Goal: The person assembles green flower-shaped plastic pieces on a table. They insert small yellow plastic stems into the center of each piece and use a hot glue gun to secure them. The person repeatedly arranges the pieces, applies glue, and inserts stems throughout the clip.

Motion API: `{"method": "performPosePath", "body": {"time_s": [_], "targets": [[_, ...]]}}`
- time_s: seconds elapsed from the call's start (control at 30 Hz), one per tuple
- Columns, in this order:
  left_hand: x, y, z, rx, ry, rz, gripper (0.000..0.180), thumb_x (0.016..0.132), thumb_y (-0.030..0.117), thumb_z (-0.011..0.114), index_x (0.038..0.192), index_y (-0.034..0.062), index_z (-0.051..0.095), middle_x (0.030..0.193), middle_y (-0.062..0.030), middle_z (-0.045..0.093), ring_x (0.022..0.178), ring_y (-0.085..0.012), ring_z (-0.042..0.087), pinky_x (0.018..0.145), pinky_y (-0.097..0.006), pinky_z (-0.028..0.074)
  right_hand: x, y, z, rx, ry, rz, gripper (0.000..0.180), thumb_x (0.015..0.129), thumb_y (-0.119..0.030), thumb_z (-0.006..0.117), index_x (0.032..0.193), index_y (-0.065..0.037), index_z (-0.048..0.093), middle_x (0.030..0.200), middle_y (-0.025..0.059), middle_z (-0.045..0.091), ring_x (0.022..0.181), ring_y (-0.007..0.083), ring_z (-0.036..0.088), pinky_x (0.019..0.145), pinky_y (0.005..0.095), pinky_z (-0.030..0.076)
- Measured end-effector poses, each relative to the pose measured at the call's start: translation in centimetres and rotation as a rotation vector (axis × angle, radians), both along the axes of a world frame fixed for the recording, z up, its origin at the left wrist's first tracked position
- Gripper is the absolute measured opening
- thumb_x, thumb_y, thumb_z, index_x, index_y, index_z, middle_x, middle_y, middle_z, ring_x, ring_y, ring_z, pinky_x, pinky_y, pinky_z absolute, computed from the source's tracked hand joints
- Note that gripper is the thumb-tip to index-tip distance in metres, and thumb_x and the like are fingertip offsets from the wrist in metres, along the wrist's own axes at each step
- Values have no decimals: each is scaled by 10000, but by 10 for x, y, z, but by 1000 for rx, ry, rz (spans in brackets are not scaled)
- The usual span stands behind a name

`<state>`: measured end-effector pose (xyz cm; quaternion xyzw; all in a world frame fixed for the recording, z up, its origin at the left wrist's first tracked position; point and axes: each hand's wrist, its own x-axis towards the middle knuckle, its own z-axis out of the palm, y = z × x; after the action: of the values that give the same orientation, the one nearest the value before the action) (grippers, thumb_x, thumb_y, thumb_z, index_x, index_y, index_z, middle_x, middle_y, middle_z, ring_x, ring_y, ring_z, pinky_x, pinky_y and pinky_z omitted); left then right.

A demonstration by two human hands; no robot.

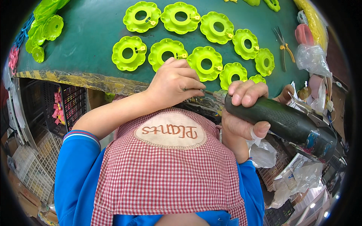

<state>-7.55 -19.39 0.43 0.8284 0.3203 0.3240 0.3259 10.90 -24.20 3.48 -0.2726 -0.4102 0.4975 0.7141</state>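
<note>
Gripping a dark, stippled, cylindrical driver (283, 117), the right hand (234, 124) faces the curled left hand (175, 83), contents unclear.

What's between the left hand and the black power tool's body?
In the head view, the tool's metal nose and thin shaft span the stretch from the black body toward the left hand's fingers.

I face a green table (90, 37) across the frame's top, its edge (79, 78) yellowish; a black crate (74, 107) stands middle left.
</note>
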Motion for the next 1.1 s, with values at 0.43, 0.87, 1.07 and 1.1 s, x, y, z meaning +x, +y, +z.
{"method": "performPosePath", "body": {"time_s": [0.43,0.87,1.07,1.1], "targets": [[3,6,8,154,38,-113,227,633,168,805,847,163,730,843,67,659,836,-148,590,741,-326,423,1,-1,7,-31,-67,-38,746,698,-692,752,1042,-80,501,847,17,542,774,166,573,776,354,464],[105,18,24,312,97,-452,150,701,186,710,839,142,674,863,26,601,866,-169,579,771,-329,452,93,-29,49,-107,-274,-181,800,748,-603,767,1214,-26,466,845,41,544,742,175,569,768,376,483],[176,21,6,339,69,-463,102,710,146,692,791,85,681,916,-16,656,896,-201,621,753,-348,537,132,-44,28,-25,-440,-838,904,856,-374,687,1485,15,167,818,112,578,682,194,577,672,387,515],[188,21,2,365,152,-495,117,742,138,691,843,79,694,984,-31,686,971,-211,637,823,-342,548,133,-42,25,-22,-449,-845,892,848,-352,699,1471,16,177,809,112,580,663,197,574,656,391,517]]}}
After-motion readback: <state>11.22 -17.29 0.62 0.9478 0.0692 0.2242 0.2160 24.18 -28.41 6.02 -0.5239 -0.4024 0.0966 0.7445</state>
